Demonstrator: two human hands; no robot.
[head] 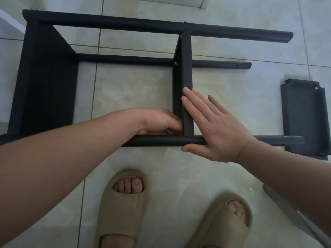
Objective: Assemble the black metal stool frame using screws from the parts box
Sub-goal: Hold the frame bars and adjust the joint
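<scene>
Stool frame (pixel 111 25), two hands on crossbar (pixel 187 72)

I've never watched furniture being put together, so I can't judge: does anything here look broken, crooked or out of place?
Nothing looks damaged or crooked. The black frame lies on its side on the tiled floor. One loose black panel lies apart at the right, not yet fitted. Both hands, left hand and right hand, are at the middle crosspiece.

I stand on a glossy, pale cream tiled floor (pixel 139 86) with thin grey grout lines and soft, even light. At one o'clock sits the white corner of a boxy piece of furniture (pixel 195 1). At ten o'clock, a pale grey-white panel edge (pixel 9 24) intrudes.
</scene>
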